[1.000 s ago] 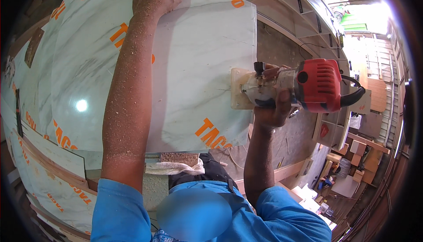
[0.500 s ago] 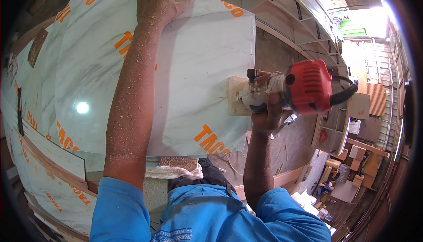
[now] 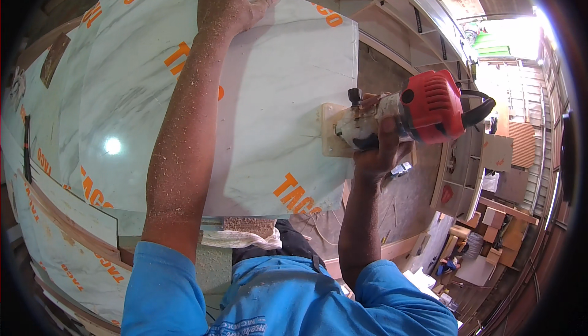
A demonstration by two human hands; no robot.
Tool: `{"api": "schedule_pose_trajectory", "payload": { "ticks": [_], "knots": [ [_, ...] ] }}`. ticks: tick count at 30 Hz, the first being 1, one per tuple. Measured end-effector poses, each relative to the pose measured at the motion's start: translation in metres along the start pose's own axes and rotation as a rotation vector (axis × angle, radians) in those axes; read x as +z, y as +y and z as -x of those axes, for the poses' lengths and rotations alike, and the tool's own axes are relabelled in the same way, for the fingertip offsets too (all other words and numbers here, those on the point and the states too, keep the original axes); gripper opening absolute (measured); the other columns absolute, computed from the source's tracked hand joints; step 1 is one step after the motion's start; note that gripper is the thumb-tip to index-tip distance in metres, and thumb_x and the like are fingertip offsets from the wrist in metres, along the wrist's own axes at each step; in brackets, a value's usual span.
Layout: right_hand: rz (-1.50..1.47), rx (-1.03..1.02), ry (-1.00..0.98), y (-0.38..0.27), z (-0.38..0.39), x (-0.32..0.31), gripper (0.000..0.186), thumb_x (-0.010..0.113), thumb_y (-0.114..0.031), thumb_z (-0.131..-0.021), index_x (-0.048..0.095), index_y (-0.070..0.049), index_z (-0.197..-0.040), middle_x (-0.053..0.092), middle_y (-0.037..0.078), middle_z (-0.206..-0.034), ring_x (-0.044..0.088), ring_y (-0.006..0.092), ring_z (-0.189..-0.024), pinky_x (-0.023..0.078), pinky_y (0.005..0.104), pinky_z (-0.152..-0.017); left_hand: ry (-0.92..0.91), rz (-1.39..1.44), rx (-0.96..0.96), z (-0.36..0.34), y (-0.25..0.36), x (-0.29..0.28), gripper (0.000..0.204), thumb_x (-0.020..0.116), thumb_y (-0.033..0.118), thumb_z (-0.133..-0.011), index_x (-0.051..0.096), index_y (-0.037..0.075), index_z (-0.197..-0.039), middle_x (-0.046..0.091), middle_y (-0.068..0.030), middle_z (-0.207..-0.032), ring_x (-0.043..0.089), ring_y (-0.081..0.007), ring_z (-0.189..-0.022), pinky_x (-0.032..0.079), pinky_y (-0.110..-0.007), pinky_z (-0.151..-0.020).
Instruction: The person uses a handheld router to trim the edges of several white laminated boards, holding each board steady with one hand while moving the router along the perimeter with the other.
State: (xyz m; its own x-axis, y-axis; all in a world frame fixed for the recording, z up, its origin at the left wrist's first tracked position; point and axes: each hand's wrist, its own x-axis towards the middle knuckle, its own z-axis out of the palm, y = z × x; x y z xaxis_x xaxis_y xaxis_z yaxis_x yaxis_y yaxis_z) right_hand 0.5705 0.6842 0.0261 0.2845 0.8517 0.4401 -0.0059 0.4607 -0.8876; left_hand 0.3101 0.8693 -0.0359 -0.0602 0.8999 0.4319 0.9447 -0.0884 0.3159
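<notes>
A marble-patterned white panel (image 3: pixel 275 109) with orange lettering lies flat before me. My left hand (image 3: pixel 229 7) grips its far edge, the fingers curled over the edge and the thumb lying on the surface. At the right edge, my right hand (image 3: pixel 384 149) is wrapped round a trim router (image 3: pixel 432 106) with a red motor housing, held on its side. Its pale square base (image 3: pixel 332 129) sits over the panel's right edge; the bit is hidden. Wood dust clings to both forearms.
More marble-patterned sheets (image 3: pixel 76 268) and wooden strips lie at the left. An open shelf frame (image 3: pixel 422 30) stands at the far right. Beyond the router are a concrete floor (image 3: pixel 404 201), board offcuts (image 3: pixel 493 216) and clutter. A white cloth (image 3: pixel 242 239) hangs near my waist.
The router has shifted slightly away from me along the panel's right edge, its motor end tilting a little farther up. My left hand keeps its hold on the far edge.
</notes>
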Motion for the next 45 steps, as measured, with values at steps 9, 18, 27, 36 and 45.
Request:
{"api": "schedule_pose_trajectory", "payload": {
  "ticks": [9, 18, 27, 36, 45],
  "knots": [
    [0.109, 0.013, 0.059, 0.0, -0.015, 0.014, 0.036, 0.073, -0.014, -0.085, 0.064, 0.009, -0.11, 0.073, 0.016, -0.094, 0.07, 0.0235, -0.082, 0.056, 0.0374, -0.079, -0.027, 0.007, -0.026, 0.0, 0.003, -0.009, 0.063, 0.077, 0.061, -0.083, 0.073, 0.007, -0.113, 0.07, -0.0071, -0.111, 0.065, -0.0228, -0.111, 0.044, -0.041, -0.109],
    [0.385, -0.101, 0.034, 0.025, -0.04, 0.004, 0.032, 0.064, -0.023, -0.093, 0.065, 0.006, -0.107, 0.071, 0.016, -0.094, 0.07, 0.0234, -0.083, 0.058, 0.0363, -0.076, -0.135, 0.221, -0.178, 0.0, 0.016, -0.034, 0.052, 0.082, 0.037, -0.082, 0.069, -0.005, -0.11, 0.065, -0.0198, -0.127, 0.055, -0.0352, -0.126, 0.041, -0.043, -0.112],
    [0.289, -0.136, 0.067, 0.037, -0.055, 0.011, 0.037, 0.069, -0.024, -0.092, 0.063, 0.006, -0.112, 0.07, 0.015, -0.096, 0.07, 0.0241, -0.084, 0.059, 0.0384, -0.077, -0.043, 0.03, -0.017, 0.0, 0.002, -0.007, 0.061, 0.078, 0.059, -0.084, 0.073, 0.006, -0.113, 0.069, -0.0069, -0.11, 0.065, -0.0227, -0.111, 0.044, -0.041, -0.11],
    [0.103, -0.021, 0.076, 0.047, -0.06, 0.007, 0.049, 0.082, -0.021, -0.083, 0.063, 0.003, -0.12, 0.068, 0.008, -0.105, 0.064, 0.0186, -0.095, 0.049, 0.0342, -0.091, -0.072, 0.059, -0.045, 0.0, 0.003, -0.01, 0.061, 0.078, 0.058, -0.084, 0.072, 0.006, -0.114, 0.069, -0.0076, -0.111, 0.064, -0.0241, -0.112, 0.044, -0.04, -0.108],
    [0.209, -0.104, 0.13, 0.046, -0.069, 0.019, 0.038, 0.074, -0.021, -0.087, 0.065, 0.005, -0.113, 0.069, 0.012, -0.1, 0.069, 0.0216, -0.087, 0.057, 0.0369, -0.081, -0.075, 0.085, -0.044, 0.0, 0.003, -0.012, 0.061, 0.077, 0.058, -0.085, 0.071, 0.005, -0.115, 0.068, -0.0087, -0.114, 0.062, -0.0264, -0.115, 0.042, -0.041, -0.11]
  ]
}}
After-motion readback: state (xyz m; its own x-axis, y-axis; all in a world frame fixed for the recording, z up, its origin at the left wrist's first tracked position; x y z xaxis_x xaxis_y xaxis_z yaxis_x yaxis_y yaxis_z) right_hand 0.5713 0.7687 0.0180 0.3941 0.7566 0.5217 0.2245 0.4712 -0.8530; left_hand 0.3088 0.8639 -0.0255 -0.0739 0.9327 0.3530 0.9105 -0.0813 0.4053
